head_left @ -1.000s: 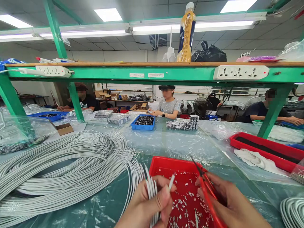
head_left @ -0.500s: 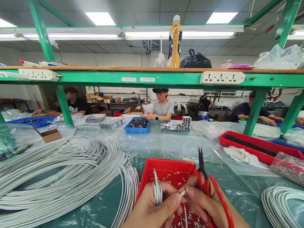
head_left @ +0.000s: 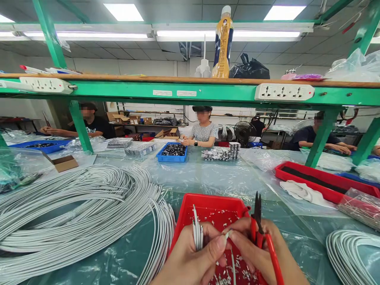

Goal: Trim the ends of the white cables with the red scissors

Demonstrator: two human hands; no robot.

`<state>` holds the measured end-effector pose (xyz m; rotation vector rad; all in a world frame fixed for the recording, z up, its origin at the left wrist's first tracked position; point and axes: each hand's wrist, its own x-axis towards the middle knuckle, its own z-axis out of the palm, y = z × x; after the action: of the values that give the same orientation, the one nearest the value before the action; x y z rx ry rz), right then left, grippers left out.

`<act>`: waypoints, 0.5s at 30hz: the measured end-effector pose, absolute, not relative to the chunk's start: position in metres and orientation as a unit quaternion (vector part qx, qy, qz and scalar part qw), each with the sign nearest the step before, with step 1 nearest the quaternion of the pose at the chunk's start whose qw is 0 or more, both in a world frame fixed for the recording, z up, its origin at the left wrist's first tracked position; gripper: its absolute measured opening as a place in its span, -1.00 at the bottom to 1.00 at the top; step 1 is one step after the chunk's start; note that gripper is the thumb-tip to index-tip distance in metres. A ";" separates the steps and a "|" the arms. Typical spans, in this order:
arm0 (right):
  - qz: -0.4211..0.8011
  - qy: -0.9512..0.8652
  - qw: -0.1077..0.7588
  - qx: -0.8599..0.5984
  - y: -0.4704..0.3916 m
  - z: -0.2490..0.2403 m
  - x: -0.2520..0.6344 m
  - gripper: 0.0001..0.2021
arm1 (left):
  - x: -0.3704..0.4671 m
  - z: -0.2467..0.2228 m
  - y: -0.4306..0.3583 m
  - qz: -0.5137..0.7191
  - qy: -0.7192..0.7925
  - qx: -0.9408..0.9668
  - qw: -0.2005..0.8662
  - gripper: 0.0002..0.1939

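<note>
- In the head view, our left hand (head_left: 190, 257) is clamped on a short bundle of white cable ends (head_left: 197, 234), which stand upright out of the fist; its thumb pinches a single white cable tip (head_left: 227, 235) against our right hand (head_left: 255, 247).
- Our right hand's fingers close on that same tip while the palm holds the red-handled pliers with dark jaws (head_left: 257, 221), jaws together and pointing up.
- Both hands sit over the shallow red plastic tray (head_left: 208, 206) at the near edge; it holds many small white scraps, too many to count.
- A blue plastic bin (head_left: 172, 153) across the table holds dark small parts; a long red tray (head_left: 320, 180) to the right holds a black strip, with a white cloth (head_left: 299, 190) just beside it.
- We count two coils of grey-white cable: a large one (head_left: 77, 209) at left, touching the near tray's left side, and a smaller one (head_left: 353, 249) at the right edge.
- Open film-covered table (head_left: 213, 178) lies between the near tray and the blue bin.
</note>
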<state>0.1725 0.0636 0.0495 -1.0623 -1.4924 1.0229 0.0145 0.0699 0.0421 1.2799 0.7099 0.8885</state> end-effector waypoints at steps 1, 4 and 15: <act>0.434 -0.615 0.500 -0.428 0.063 0.050 0.173 -0.63 | 0.014 0.043 0.070 0.386 0.310 0.558 0.666 -0.55; 0.454 -0.604 0.521 -0.397 0.062 0.048 0.175 -0.61 | 0.012 0.042 0.072 0.378 0.296 0.528 0.700 -0.57; 0.505 -0.584 0.563 -0.294 0.072 0.029 0.172 -0.83 | 0.013 0.035 0.083 0.278 0.151 0.517 0.795 -0.62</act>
<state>0.1718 0.0719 0.0286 -0.6918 -1.3754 1.1882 0.0133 0.0826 0.0355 1.1106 0.3249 0.5977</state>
